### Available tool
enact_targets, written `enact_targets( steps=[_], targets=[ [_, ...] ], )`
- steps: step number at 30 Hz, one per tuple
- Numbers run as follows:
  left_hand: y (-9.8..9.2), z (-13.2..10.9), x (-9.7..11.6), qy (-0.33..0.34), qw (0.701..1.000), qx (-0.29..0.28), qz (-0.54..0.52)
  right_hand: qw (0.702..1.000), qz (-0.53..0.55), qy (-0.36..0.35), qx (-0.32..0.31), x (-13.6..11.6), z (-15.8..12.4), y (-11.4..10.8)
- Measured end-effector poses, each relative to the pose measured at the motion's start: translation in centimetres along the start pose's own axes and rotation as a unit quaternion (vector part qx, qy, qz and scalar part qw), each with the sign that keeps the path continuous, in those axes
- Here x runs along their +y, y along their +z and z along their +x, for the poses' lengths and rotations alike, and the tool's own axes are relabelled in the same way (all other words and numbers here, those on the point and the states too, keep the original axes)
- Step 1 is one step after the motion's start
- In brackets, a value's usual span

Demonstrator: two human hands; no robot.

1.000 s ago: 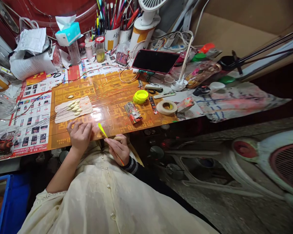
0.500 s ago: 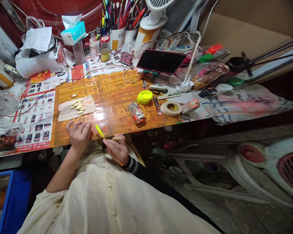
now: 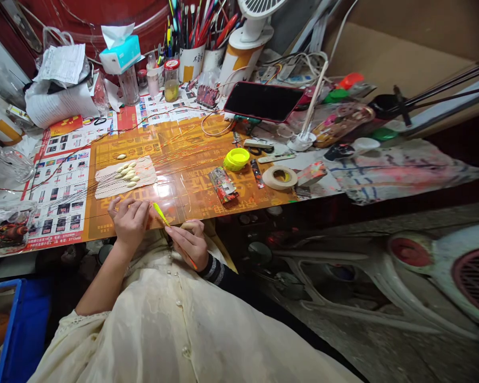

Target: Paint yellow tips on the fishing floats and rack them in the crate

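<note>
head view, one thin rod (image 3: 162,215) with a neon yellow upper length, held in your right hand (image 3: 189,244). long axis lies diagonal: yellow end points forward and to your left, out over the table edge, and the orange lower end points back toward your lap. right thumb and fingertips (image 3: 171,230) pinch it, other fingers curled beneath. left hand (image 3: 130,223): fingers (image 3: 122,205) spread and slightly curled, just beside the yellow end, on the orange printed mat (image 3: 191,183). beyond it, one pale sheet (image 3: 104,189) carries about seven cream oval bodies (image 3: 124,174), count unsure; one more oval body (image 3: 122,156) lies apart. one tape roll (image 3: 280,177), one neon yellow lid (image 3: 236,158). printed sheet (image 3: 58,199) shows digits, 3752985 legible at best.
</note>
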State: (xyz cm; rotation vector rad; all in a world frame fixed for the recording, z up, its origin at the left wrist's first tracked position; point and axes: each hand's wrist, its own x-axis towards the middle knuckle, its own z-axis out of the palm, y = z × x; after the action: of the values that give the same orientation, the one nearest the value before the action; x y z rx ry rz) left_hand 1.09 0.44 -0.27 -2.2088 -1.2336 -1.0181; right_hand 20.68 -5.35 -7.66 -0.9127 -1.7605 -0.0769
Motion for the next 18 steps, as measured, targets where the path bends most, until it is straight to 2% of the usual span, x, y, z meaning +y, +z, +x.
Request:
enact_targets(
  steps=[11,18],
  targets=[
    [-0.04,-0.06,-0.06,0.003,1.0,0.004,0.004,1.0,0.012,0.004,0.02,0.04,-0.07,0.07],
    [-0.91,-0.51,-0.52,-0.011,1.0,0.008,0.017,1.0,0.025,-0.011,0.008,0.47,-0.91,0.04]
  ],
)
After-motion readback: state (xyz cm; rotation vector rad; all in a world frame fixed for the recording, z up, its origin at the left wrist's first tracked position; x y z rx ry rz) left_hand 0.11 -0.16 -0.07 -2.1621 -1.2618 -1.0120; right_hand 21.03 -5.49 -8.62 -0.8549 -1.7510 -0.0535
